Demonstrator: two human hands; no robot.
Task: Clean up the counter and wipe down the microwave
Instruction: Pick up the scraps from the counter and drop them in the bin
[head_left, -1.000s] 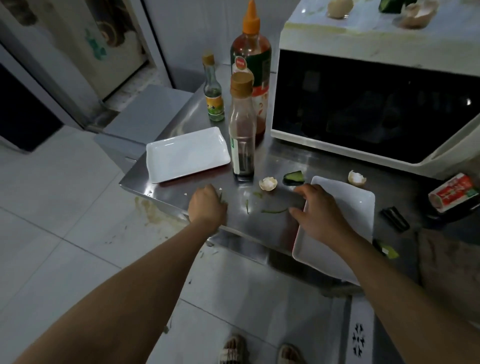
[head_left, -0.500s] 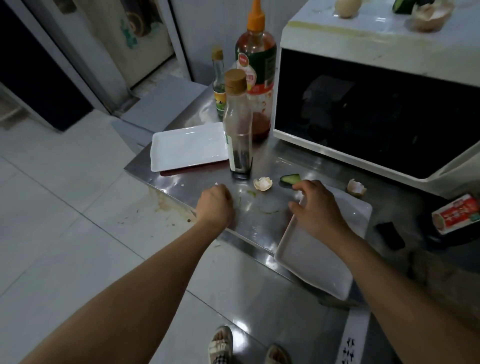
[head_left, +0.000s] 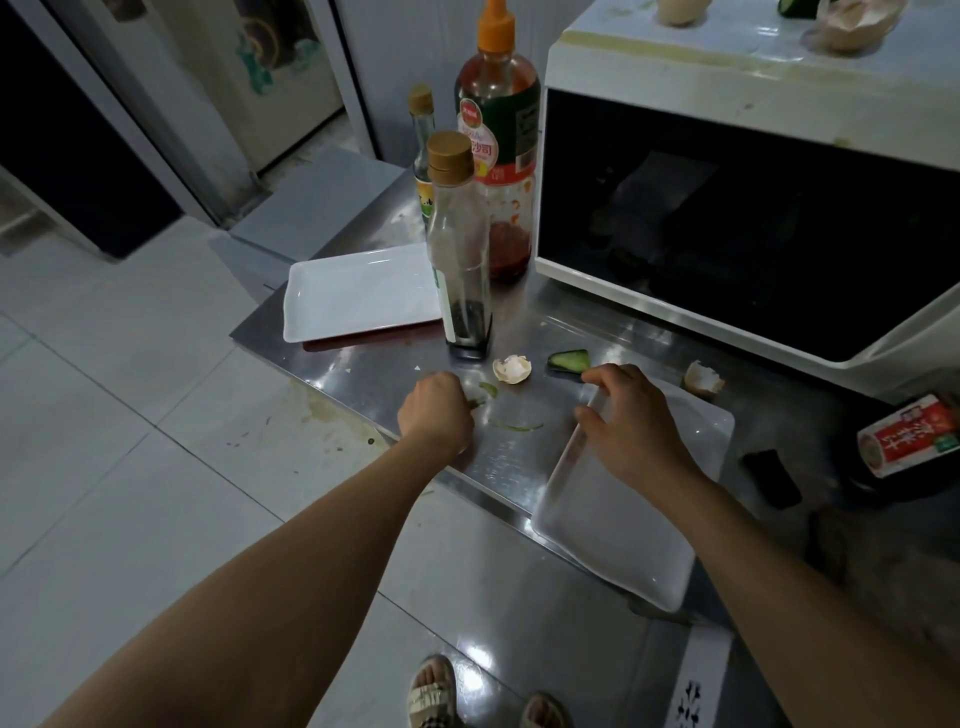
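Note:
On the steel counter (head_left: 514, 457) lie green peel scraps (head_left: 517, 427), an eggshell half (head_left: 512, 369), a cucumber piece (head_left: 570, 360) and a second eggshell (head_left: 702, 378). My left hand (head_left: 436, 413) rests knuckles-up on the counter with its fingers closed over a green scrap. My right hand (head_left: 631, 423) grips the left rim of a white rectangular tray (head_left: 639, 525) that juts out over the counter's front edge. The white microwave (head_left: 748, 228) stands at the back right, with eggshells and a green piece on its soiled top.
A second white tray (head_left: 361, 293) lies at the counter's left end. Behind it stand a near-empty glass bottle (head_left: 460, 249), a tall sauce bottle (head_left: 498, 140) and a small bottle (head_left: 422, 150). At the right lie a tipped red-labelled bottle (head_left: 909, 436) and a small black object (head_left: 771, 478).
My left hand slid right along the counter, gathering green scraps. My right hand turned the tray so more of it juts over the front edge. The view moved closer.

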